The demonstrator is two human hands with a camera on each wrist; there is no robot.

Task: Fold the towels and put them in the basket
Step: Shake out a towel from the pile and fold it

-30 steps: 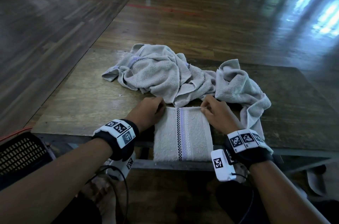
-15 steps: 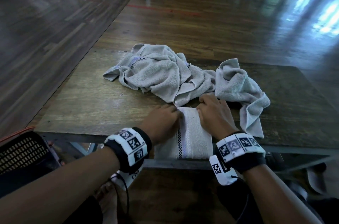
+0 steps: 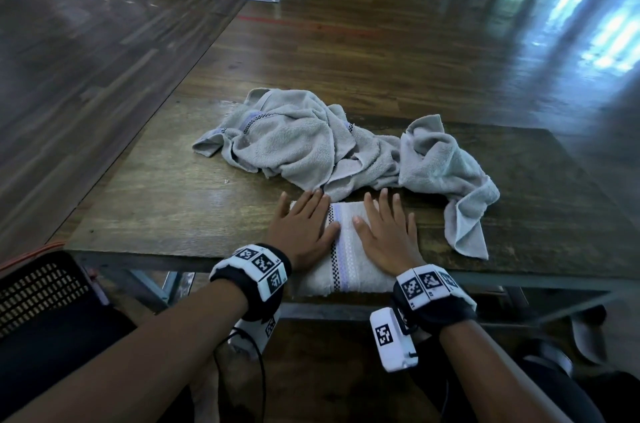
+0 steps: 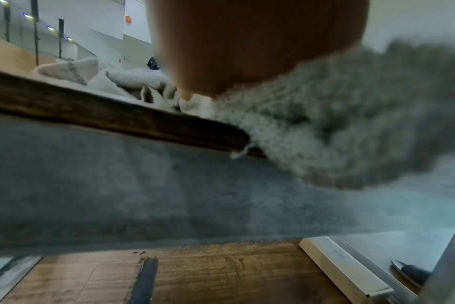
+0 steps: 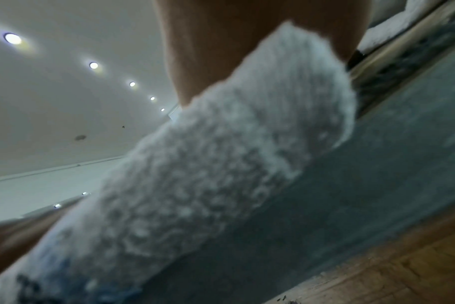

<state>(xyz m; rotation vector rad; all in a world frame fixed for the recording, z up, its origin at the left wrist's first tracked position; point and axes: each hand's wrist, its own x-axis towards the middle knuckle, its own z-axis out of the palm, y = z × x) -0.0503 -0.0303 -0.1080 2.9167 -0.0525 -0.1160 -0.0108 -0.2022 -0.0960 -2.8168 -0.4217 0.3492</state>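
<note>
Both hands lie flat, fingers straight and spread, pressing the folded towel [image 3: 343,249] at the counter's [image 3: 166,207] near edge, 6 o'clock. Left hand [image 3: 304,228] covers the towel's left part, right hand [image 3: 384,232] its right; the checkered and lilac stripe shows between them. Neither hand grips anything. The towel's near end hangs over the counter edge.

Unfolded towels [image 3: 332,148] sit in a crumpled heap at the counter's centre, 12 o'clock from the hands, their near edge touching the left fingertips. One tail trails off toward 3 o'clock.

Black mesh basket [image 3: 41,287] stands below counter level at 9 o'clock, only partly in frame.

Wrist views: blurred terry pile under each palm, counter edge beneath.
</note>
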